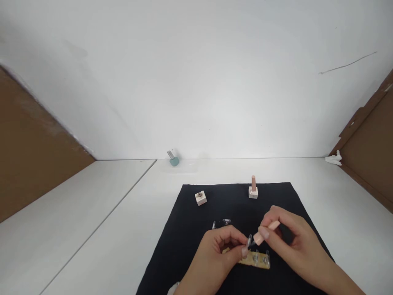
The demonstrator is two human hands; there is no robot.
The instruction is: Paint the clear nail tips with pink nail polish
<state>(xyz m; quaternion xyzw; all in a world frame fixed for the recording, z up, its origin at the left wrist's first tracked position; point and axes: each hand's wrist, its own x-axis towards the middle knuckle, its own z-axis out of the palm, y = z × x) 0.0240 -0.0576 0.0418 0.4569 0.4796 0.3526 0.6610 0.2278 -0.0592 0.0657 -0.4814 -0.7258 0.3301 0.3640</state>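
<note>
Head view: two hands (215, 262) (294, 246), seemingly one brush (266, 230)

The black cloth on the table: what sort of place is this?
Probably a small nail-painting spot: a teal polish bottle, a peach polish brush, and clear false nails on a strip.

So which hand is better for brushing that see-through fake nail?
Probably the right hand: it holds the pink-handled polish brush right at the clear nail tip. The left hand is pinching that nail tip, so it looks busy.
</note>
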